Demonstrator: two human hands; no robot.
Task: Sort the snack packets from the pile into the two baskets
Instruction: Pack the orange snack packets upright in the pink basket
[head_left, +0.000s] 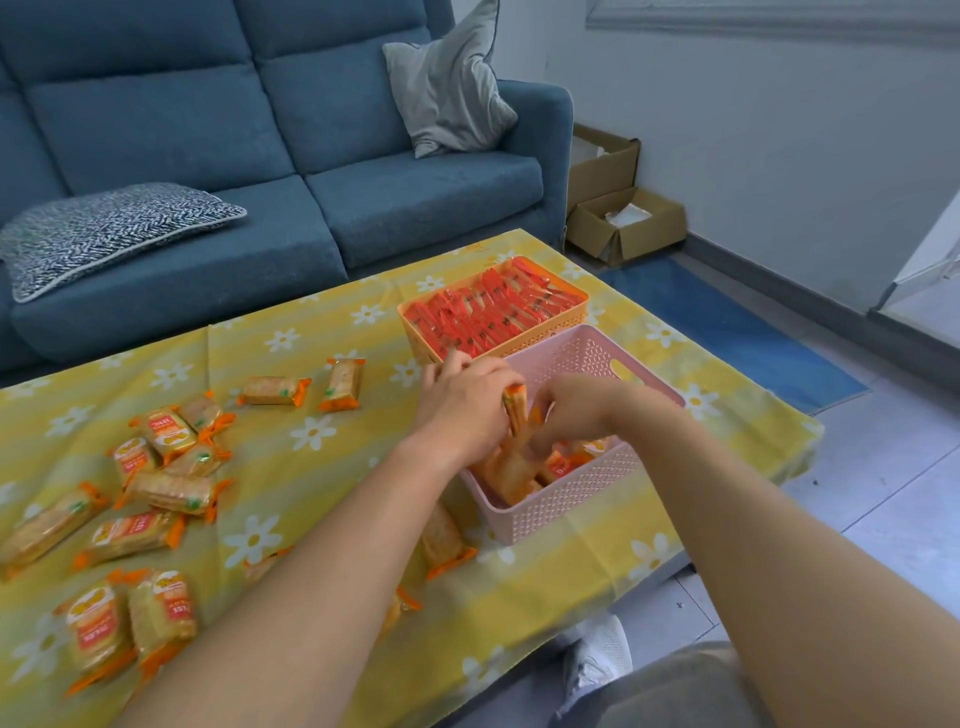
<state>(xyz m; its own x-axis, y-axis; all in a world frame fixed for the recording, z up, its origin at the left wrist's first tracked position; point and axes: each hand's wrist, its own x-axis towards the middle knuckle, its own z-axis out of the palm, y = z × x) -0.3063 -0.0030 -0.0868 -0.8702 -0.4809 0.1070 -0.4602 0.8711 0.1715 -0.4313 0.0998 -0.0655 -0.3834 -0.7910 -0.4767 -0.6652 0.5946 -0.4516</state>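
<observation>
Both my hands are over the pink basket (566, 501) near the table's right side. My left hand (462, 402) grips an upright orange cracker packet (515, 410) at the basket's near left. My right hand (569, 410) reaches down into the basket with curled fingers among the cracker packets there; its fingertips are hidden. Behind it, the orange basket (421, 338) is full of red packets (493, 312) stood in rows. A pile of orange cracker packets (156, 467) lies scattered on the left of the table.
The low table wears a yellow cloth with white flowers (311, 431). A blue sofa (260, 156) with cushions stands behind it. Cardboard boxes (623, 223) sit on the floor at the back right. One packet (444, 540) lies against the pink basket's near side.
</observation>
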